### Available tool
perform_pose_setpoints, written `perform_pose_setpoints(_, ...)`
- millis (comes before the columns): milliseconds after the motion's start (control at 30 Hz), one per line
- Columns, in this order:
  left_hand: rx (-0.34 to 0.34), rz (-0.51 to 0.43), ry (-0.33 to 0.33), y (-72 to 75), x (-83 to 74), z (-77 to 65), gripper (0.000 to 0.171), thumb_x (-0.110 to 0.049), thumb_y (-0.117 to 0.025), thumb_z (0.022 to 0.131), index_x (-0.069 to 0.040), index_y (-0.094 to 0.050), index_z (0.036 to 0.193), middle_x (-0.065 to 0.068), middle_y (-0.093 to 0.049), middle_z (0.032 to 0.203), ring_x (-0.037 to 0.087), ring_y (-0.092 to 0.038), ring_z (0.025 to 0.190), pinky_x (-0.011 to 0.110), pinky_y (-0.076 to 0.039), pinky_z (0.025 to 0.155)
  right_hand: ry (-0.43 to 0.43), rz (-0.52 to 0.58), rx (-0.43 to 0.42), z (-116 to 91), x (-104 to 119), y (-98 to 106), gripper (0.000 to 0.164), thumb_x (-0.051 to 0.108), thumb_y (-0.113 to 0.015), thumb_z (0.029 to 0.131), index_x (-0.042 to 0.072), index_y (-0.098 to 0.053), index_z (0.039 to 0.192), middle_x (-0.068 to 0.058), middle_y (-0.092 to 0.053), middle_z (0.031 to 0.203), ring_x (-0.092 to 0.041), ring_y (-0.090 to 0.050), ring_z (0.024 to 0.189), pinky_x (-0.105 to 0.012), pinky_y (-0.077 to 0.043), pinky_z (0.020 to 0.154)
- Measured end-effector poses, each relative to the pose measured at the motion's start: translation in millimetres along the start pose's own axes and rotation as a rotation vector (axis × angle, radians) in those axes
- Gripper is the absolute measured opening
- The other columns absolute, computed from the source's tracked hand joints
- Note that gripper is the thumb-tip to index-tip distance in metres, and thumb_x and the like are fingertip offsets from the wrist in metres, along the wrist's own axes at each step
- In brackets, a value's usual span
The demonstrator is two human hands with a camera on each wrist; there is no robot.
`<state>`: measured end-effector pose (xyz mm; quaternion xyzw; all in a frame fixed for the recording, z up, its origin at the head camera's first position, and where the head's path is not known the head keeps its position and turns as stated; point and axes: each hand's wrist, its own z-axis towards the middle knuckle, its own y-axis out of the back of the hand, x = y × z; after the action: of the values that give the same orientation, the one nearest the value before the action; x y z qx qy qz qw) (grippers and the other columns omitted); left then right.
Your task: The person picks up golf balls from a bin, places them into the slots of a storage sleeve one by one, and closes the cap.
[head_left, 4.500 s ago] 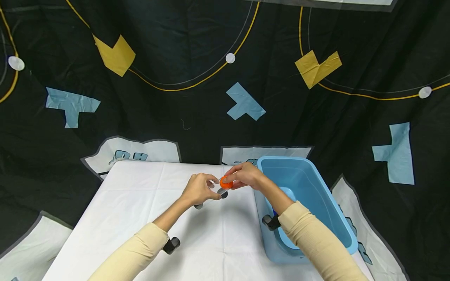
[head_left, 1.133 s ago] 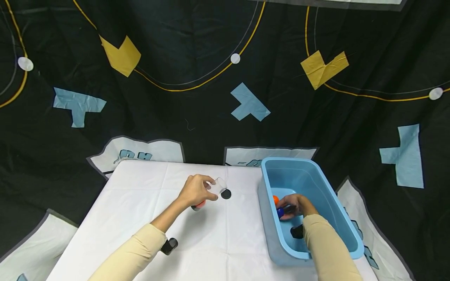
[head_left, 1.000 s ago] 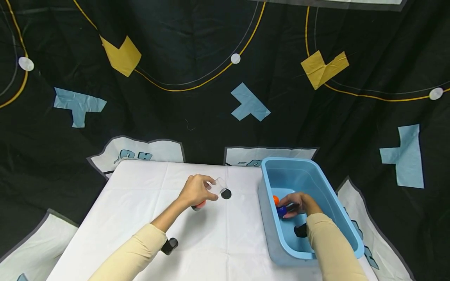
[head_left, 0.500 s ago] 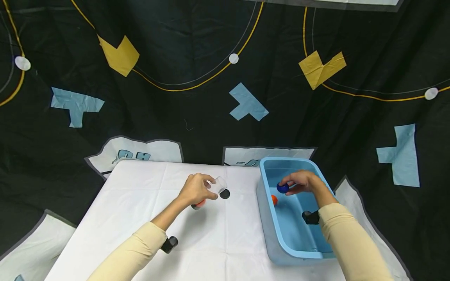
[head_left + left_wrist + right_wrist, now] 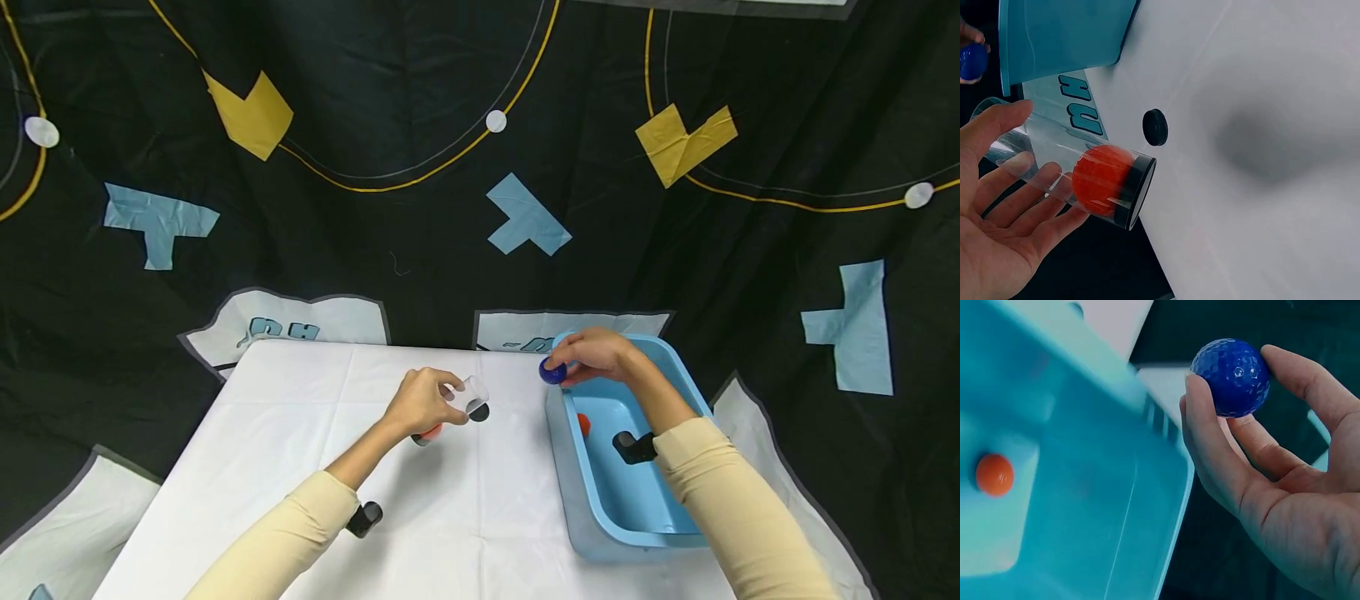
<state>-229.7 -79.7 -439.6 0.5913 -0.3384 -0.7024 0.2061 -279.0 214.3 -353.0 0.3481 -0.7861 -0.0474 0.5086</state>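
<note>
My left hand (image 5: 418,403) grips a clear plastic tube (image 5: 1054,139) above the table, thumb on one side and fingers on the other. The tube is tilted, its open end toward the tub. Inside it an orange ball (image 5: 1102,180) lies against the black cap (image 5: 1137,194) that closes the lower end. Between thumb and fingertips, my right hand (image 5: 600,357) pinches a dimpled blue golf ball (image 5: 1232,376) at the left rim of the blue tub (image 5: 600,521). A loose black cap (image 5: 1155,127) lies on the white cloth just past the tube.
Another orange ball (image 5: 995,475) rests on the tub's floor near its left wall. The tub stands on the right of the white-covered table (image 5: 300,433). Behind the table hangs a black cloth (image 5: 337,242) with taped-on shapes.
Earlier, my right hand held an orange ball at the tube's mouth; that ball is now inside. Since then it has gripped the blue golf ball and lifted it leftward. My left hand stays nearly still.
</note>
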Motion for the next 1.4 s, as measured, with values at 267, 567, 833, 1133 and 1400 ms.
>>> perform_pose_setpoints(267, 0.001, -0.003, 0.009, -3.5, -4.1, 2.1, 0.038, -0.022, -0.093, 0.065, -0.015, -0.080, 0.099, 0.006, -0.078, 0.089, 0.017, -0.071, 0.086, 0.033, -0.057, 0.075, 0.013, 0.034, -0.005, 8, 21, -34, 0.032, 0.019, -0.073, 0.092, -0.004, -0.067, 0.112, -0.024, -0.064, 0.125, -0.032, -0.072, 0.098, -0.046, -0.057, 0.093)
perform_pose_setpoints(567, 0.015, -0.005, -0.012, -1.4, -7.6, 1.9, 0.039, -0.023, -0.093, 0.064, -0.014, -0.079, 0.100, 0.010, -0.078, 0.092, 0.018, -0.072, 0.085, 0.034, -0.057, 0.074, 0.053, 0.059, -0.006, 16, 33, -62, 0.028, 0.016, -0.075, 0.089, -0.005, -0.070, 0.108, -0.022, -0.068, 0.117, -0.037, -0.074, 0.099, -0.045, -0.059, 0.089)
perform_pose_setpoints(833, 0.018, -0.013, 0.000, 0.2, -7.8, 0.1, 0.039, -0.022, -0.094, 0.064, -0.015, -0.079, 0.099, 0.005, -0.078, 0.089, 0.017, -0.072, 0.085, 0.034, -0.057, 0.075, 0.080, 0.055, -0.023, 20, 33, -79, 0.026, 0.016, -0.078, 0.087, -0.003, -0.072, 0.104, -0.020, -0.070, 0.112, -0.030, -0.076, 0.090, -0.042, -0.061, 0.085)
perform_pose_setpoints(1133, 0.021, -0.024, -0.010, -0.2, -9.5, 2.2, 0.040, -0.021, -0.094, 0.064, -0.014, -0.079, 0.101, 0.010, -0.078, 0.093, 0.019, -0.072, 0.085, 0.033, -0.057, 0.072, 0.087, 0.057, -0.017, 22, 32, -85, 0.030, 0.016, -0.079, 0.086, -0.003, -0.072, 0.108, -0.018, -0.071, 0.108, -0.030, -0.076, 0.089, -0.042, -0.061, 0.085)
perform_pose_setpoints(1400, 0.023, -0.014, -0.025, 1.1, -8.9, 2.7, 0.042, -0.022, -0.094, 0.064, -0.012, -0.079, 0.103, 0.010, -0.078, 0.092, 0.019, -0.072, 0.085, 0.031, -0.056, 0.070, 0.070, 0.064, -0.031, 22, 34, -88, 0.030, 0.016, -0.082, 0.084, -0.002, -0.073, 0.107, -0.016, -0.073, 0.102, -0.023, -0.075, 0.083, -0.040, -0.061, 0.082)
